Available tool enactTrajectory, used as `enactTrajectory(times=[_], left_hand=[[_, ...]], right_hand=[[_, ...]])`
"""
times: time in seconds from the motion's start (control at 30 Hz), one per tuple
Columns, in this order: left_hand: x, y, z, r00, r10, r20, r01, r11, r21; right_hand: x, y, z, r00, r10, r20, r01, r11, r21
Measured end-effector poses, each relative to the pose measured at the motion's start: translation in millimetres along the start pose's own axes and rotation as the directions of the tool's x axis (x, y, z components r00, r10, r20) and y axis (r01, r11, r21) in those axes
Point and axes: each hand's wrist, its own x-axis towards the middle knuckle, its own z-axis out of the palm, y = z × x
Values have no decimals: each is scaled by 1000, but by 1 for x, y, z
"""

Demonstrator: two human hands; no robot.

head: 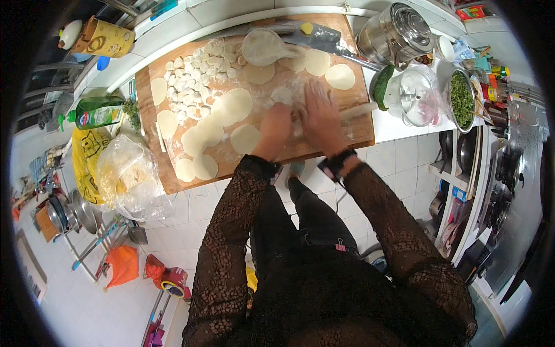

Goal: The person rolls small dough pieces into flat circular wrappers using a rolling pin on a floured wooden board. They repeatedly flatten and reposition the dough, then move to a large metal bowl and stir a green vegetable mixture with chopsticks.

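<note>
My right hand (pixel 321 112) lies flat and blurred over a wooden rolling pin (pixel 359 111), whose end sticks out to the right. Close beside it my left hand (pixel 275 126) is curled, its fingertips hidden. A small pale dough round (pixel 282 93) shows just beyond the left knuckles; whether the fingers hold its edge is unclear. Flour dusts the wooden board (pixel 286 152) around both hands. Rolled dough wrappers (pixel 233 105) overlap to the left, and more wrappers (pixel 340 76) lie at the back right. Several small dough pieces (pixel 190 82) cover the back left of the board.
A floury bowl-shaped scoop (pixel 262 47) and a cleaver (pixel 321 34) lie at the board's back. Right stand a lidded steel pot (pixel 392 34), a clear processor bowl (pixel 416 95) and a bowl of chopped greens (pixel 461 99). A plastic bag with dough (pixel 134 173) and a detergent bottle (pixel 97 112) flank the left.
</note>
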Motion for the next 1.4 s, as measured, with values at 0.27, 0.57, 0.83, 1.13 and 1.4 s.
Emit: enactTrajectory(times=[0.27, 0.57, 0.83, 1.13, 1.4], left_hand=[[-8, -10, 8, 996, 63, -64, -73, 983, -169], [-5, -13, 3, 985, 44, -165, -70, 986, -151], [-6, -8, 1, 997, 49, -67, -54, 995, -82], [-11, -19, 5, 998, 56, -12, -57, 991, -124], [0, -16, 3, 971, 45, -233, -74, 990, -117]], right_hand=[[-15, -4, -8, 1000, -7, -12, 8, 997, 81], [-55, -8, -27, 998, 17, 58, -20, 998, 58], [14, -3, 5, 999, 3, -52, -1, 999, 39], [-28, -6, -16, 1000, -2, 25, 1, 999, 40], [-40, -7, -21, 987, 32, 158, -36, 999, 25]])
